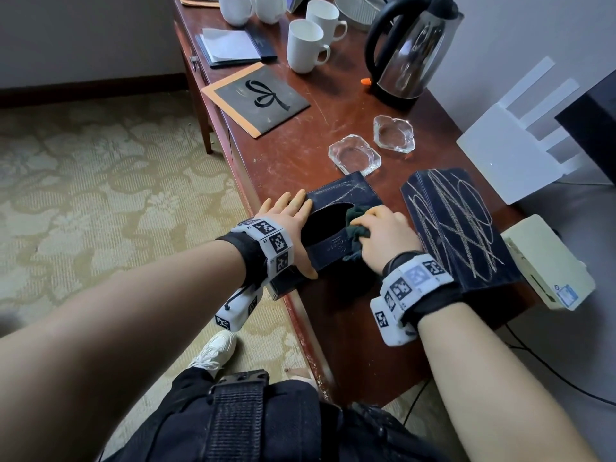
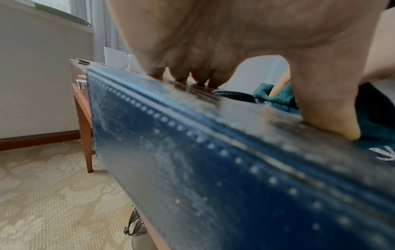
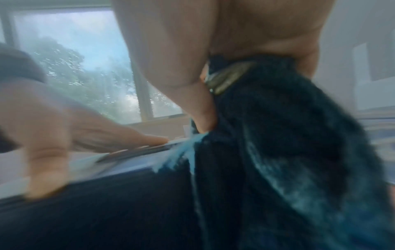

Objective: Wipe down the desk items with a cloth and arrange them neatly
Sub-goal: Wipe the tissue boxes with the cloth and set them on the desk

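A dark blue leather tissue box (image 1: 340, 198) with an oval opening sits at the desk's front edge. My left hand (image 1: 290, 225) lies flat on its left side, fingers straight, thumb down its near edge; the left wrist view shows the fingertips (image 2: 181, 76) pressing the box top (image 2: 192, 143). My right hand (image 1: 386, 235) grips a bunched dark green cloth (image 1: 358, 231) and presses it on the box beside the opening. In the blurred right wrist view the cloth (image 3: 288, 152) hangs from my curled fingers. A scribbled dark folder (image 1: 456, 225) lies right of the box.
Two glass ashtrays (image 1: 354, 155) sit just behind the box. Farther back stand a steel kettle (image 1: 410, 51), white mugs (image 1: 305, 45), a notebook with a bow drawing (image 1: 260, 98) and a notepad (image 1: 233, 46). A white router (image 1: 513, 151) and a cream box (image 1: 550, 265) sit at right.
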The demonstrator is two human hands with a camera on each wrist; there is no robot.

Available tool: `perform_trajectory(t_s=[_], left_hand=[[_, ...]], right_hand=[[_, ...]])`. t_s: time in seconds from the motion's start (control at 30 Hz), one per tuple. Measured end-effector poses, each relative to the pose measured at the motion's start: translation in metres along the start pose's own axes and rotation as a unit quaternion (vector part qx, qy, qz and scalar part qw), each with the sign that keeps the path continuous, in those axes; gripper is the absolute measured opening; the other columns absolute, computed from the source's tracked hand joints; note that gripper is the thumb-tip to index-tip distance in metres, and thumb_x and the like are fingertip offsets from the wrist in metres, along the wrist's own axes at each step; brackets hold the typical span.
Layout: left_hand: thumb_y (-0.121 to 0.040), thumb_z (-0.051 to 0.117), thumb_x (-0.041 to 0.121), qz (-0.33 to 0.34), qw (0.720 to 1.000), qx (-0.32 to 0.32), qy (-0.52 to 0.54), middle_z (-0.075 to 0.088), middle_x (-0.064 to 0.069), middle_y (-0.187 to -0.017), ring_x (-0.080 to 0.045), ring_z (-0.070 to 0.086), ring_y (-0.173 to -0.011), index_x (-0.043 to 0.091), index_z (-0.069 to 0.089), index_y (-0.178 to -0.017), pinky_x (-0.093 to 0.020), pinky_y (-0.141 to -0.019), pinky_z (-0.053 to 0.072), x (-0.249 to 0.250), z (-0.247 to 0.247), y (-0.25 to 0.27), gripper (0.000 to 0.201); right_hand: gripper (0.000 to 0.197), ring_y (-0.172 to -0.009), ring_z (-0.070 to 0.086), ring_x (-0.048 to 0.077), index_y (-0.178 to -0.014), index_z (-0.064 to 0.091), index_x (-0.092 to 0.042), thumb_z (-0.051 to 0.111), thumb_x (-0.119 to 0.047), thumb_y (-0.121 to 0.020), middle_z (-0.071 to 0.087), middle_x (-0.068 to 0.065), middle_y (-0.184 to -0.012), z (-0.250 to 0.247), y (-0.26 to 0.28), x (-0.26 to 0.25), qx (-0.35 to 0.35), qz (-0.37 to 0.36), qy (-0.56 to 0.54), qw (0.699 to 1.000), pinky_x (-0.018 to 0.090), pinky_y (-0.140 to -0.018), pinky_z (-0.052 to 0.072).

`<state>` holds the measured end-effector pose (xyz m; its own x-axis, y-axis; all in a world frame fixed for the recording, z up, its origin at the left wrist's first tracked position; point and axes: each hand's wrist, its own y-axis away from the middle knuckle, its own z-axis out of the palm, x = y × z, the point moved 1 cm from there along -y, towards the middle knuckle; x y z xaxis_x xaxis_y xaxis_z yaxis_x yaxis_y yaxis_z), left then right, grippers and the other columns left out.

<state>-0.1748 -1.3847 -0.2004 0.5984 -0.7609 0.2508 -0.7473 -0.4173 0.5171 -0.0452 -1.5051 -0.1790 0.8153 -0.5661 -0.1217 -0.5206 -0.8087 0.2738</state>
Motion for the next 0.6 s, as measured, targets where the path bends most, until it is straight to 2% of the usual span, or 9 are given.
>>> perform_trajectory(t_s=[0.1, 0.13, 0.2, 0.3, 0.37, 0.47, 0.53, 0.6], left_hand=[[-0.056, 0.074, 0.065, -0.001, 1.000, 0.002, -0.004, -0.021, 0.002, -0.155, -0.020, -0.018, -0.143, 0.020, -0.014, -0.147, -0.042, -0.117, -0.006, 0.000, 0.001, 0.000, 0.134], [-0.056, 0.074, 0.065, -0.001, 1.000, 0.000, -0.005, -0.021, 0.002, -0.155, -0.020, -0.018, -0.143, 0.020, -0.014, -0.147, -0.042, -0.117, -0.006, 0.000, 0.001, 0.001, 0.134], [-0.057, 0.074, 0.065, -0.001, 1.000, -0.001, -0.004, -0.021, 0.002, -0.155, -0.020, -0.018, -0.143, 0.020, -0.014, -0.147, -0.042, -0.117, -0.006, 0.000, 0.000, 0.001, 0.134], [-0.057, 0.074, 0.064, -0.003, 1.000, -0.004, -0.005, -0.022, 0.002, -0.155, -0.020, -0.018, -0.143, 0.020, -0.014, -0.147, -0.042, -0.117, -0.006, 0.001, -0.001, 0.001, 0.133], [-0.058, 0.074, 0.064, -0.003, 1.000, -0.006, -0.006, -0.022, 0.002, -0.155, -0.020, -0.018, -0.143, 0.020, -0.014, -0.147, -0.042, -0.117, -0.006, 0.001, -0.001, 0.001, 0.133], [-0.057, 0.074, 0.065, -0.003, 1.000, -0.002, -0.004, -0.021, 0.002, -0.155, -0.020, -0.018, -0.143, 0.020, -0.014, -0.147, -0.042, -0.117, -0.007, 0.001, -0.001, 0.002, 0.133], [-0.057, 0.074, 0.065, -0.002, 1.000, -0.001, -0.004, -0.021, 0.002, -0.155, -0.020, -0.018, -0.143, 0.020, -0.014, -0.147, -0.042, -0.117, -0.007, 0.001, -0.001, 0.002, 0.133], [-0.058, 0.074, 0.064, -0.002, 1.000, -0.001, -0.005, -0.021, 0.002, -0.155, -0.020, -0.018, -0.143, 0.020, -0.014, -0.147, -0.042, -0.117, -0.007, 0.001, 0.000, 0.002, 0.132]], right_hand=[[0.034, -0.115, 0.038, 0.021, -0.121, 0.057, -0.032, 0.046, -0.018, -0.091, 0.042, -0.008, -0.131, 0.015, 0.021, -0.022, -0.025, -0.110, 0.004, 0.994, 0.037, -0.090, 0.045], [0.035, -0.115, 0.038, 0.020, -0.121, 0.057, -0.034, 0.046, -0.018, -0.092, 0.043, -0.010, -0.130, 0.017, 0.024, -0.022, -0.030, -0.122, -0.007, 0.992, 0.037, -0.091, 0.044], [0.036, -0.115, 0.038, 0.018, -0.119, 0.058, -0.037, 0.045, -0.016, -0.092, 0.044, -0.013, -0.128, 0.013, 0.014, -0.008, -0.026, -0.084, -0.029, 0.996, 0.036, -0.093, 0.043], [0.035, -0.117, 0.037, 0.020, -0.116, 0.059, -0.036, 0.043, -0.016, -0.093, 0.045, -0.012, -0.129, 0.001, 0.000, 0.011, 0.003, 0.021, -0.044, 0.999, 0.033, -0.090, 0.041], [0.033, -0.117, 0.037, 0.021, -0.117, 0.059, -0.034, 0.044, -0.017, -0.092, 0.044, -0.011, -0.129, 0.003, 0.005, 0.002, 0.002, -0.002, -0.015, 1.000, 0.033, -0.089, 0.042], [0.034, -0.118, 0.036, 0.018, -0.120, 0.057, -0.035, 0.048, -0.019, -0.092, 0.041, -0.012, -0.132, 0.014, 0.026, -0.018, -0.046, -0.122, 0.006, 0.991, 0.036, -0.093, 0.043], [0.036, -0.119, 0.035, 0.016, -0.119, 0.058, -0.037, 0.047, -0.016, -0.092, 0.042, -0.014, -0.132, 0.011, 0.024, -0.011, -0.058, -0.110, -0.011, 0.992, 0.035, -0.096, 0.040], [0.039, -0.120, 0.036, 0.019, -0.114, 0.060, -0.038, 0.044, -0.011, -0.090, 0.044, -0.013, -0.130, 0.004, 0.009, 0.011, -0.029, -0.028, -0.031, 0.999, 0.037, -0.097, 0.040]])
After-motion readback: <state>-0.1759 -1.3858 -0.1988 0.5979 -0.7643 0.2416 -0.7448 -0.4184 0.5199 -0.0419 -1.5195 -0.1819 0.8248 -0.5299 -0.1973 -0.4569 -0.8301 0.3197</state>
